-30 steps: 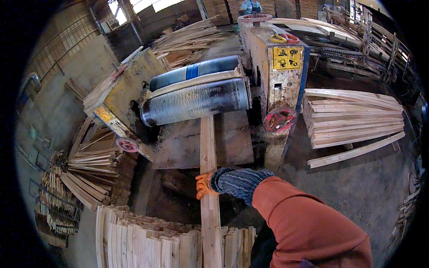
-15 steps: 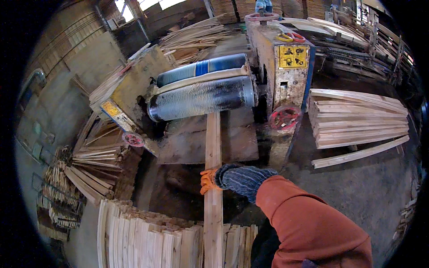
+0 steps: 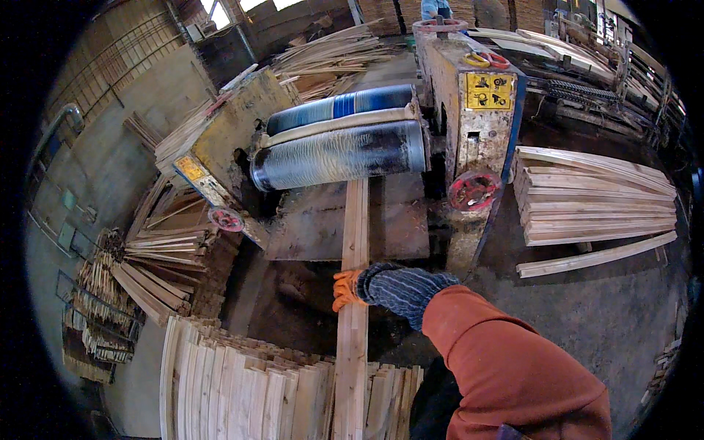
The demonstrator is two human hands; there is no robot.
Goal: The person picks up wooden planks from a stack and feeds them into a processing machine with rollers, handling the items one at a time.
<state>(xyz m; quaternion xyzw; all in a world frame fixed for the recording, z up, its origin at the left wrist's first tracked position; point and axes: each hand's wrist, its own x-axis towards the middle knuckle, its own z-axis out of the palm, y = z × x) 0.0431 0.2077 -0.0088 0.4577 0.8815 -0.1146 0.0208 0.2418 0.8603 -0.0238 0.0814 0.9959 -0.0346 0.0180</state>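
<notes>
My right hand [image 3: 349, 290], in an orange glove with a striped dark knit cuff, is closed around a long wooden board [image 3: 355, 242]. The board's far end reaches under the front roller [image 3: 341, 155] of a glue-spreading machine [image 3: 469, 132]. Its near part passes over a stack of upright-looking strips [image 3: 242, 385] at the lower edge. A second roller [image 3: 341, 108], with a blue band, lies behind a pale strip of glue. My left hand is not in view.
Piled boards [image 3: 594, 198] lie on the floor to the right, one loose board [image 3: 598, 254] in front. More strips [image 3: 165, 249] are heaped at the left. Red handwheels [image 3: 474, 191] stick out from the machine. Scissors with yellow and red handles [image 3: 486, 60] rest on its top. A person in blue [image 3: 435, 9] stands behind.
The view has shifted slightly, so the machine sits a little further right and higher. My right hand keeps its grip on the board, whose end remains at the roller.
</notes>
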